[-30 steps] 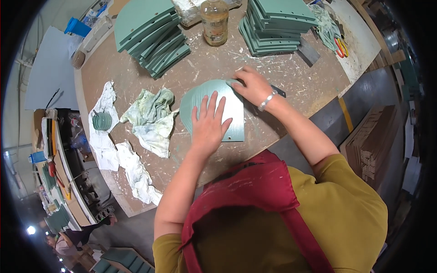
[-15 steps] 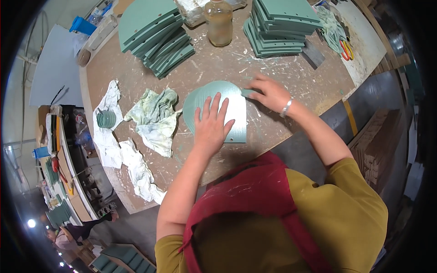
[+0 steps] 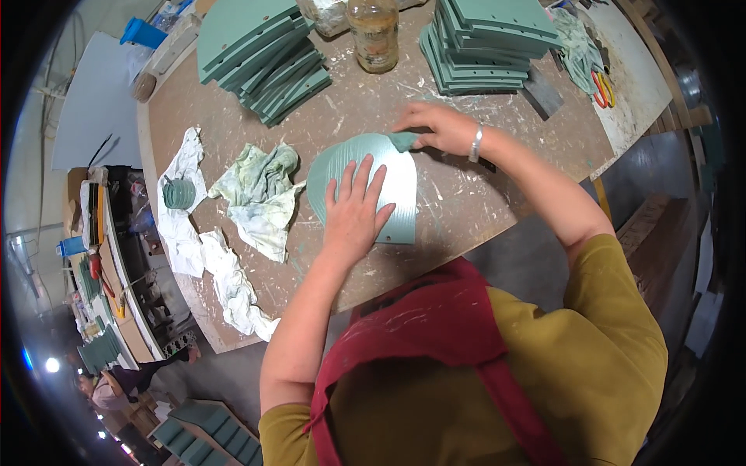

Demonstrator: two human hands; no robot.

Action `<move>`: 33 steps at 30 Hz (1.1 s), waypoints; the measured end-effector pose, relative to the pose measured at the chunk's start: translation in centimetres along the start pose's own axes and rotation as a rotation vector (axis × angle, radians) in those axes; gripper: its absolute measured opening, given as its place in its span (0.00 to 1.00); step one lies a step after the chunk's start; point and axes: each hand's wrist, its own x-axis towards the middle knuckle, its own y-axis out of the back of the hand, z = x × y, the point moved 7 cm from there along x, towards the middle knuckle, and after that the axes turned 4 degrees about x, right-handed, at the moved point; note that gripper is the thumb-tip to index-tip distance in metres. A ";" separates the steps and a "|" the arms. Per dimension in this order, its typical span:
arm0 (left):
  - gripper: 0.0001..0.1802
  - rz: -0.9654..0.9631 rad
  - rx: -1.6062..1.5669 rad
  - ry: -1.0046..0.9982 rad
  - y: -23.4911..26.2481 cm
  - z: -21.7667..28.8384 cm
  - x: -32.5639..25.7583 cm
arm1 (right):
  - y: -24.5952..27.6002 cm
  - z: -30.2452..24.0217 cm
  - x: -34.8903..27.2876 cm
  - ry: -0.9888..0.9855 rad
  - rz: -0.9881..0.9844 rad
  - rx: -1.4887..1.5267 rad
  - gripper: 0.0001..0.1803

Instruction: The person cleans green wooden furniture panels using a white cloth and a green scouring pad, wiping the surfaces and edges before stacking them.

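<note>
A green board (image 3: 399,203) with one rounded end lies on the table in front of me, glossy where light strikes it. My left hand (image 3: 351,216) rests flat on its face, fingers spread. At the board's far right edge, my right hand (image 3: 441,128) pinches a small green piece of sandpaper (image 3: 403,141) between thumb and fingers, pressing it along the curved rim. A small hole shows near the board's close edge.
Stacks of green boards stand at the back left (image 3: 256,46) and back right (image 3: 489,46), a glass bottle (image 3: 373,35) between them. Stained rags (image 3: 256,198), white cloth (image 3: 180,233) and a ribbed green roll (image 3: 179,194) lie left. Orange-handled scissors (image 3: 602,89) lie far right.
My right hand has moved left and away from me along the board's rim with the sandpaper. The left hand stays flat on the board; the whole view has shifted slightly.
</note>
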 end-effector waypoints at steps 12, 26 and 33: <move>0.34 -0.020 0.002 0.007 0.5 0.1 0.1 | 0.7 0.1 0.7 0.098 -0.134 -0.009 0.21; 0.34 -0.053 -0.044 0.034 0.2 0.2 -0.2 | -0.2 -1.9 -3.8 0.081 0.001 -0.145 0.20; 0.33 0.033 -0.053 0.008 0.4 0.2 -0.1 | 0.1 -2.4 -4.8 -0.087 0.256 0.004 0.19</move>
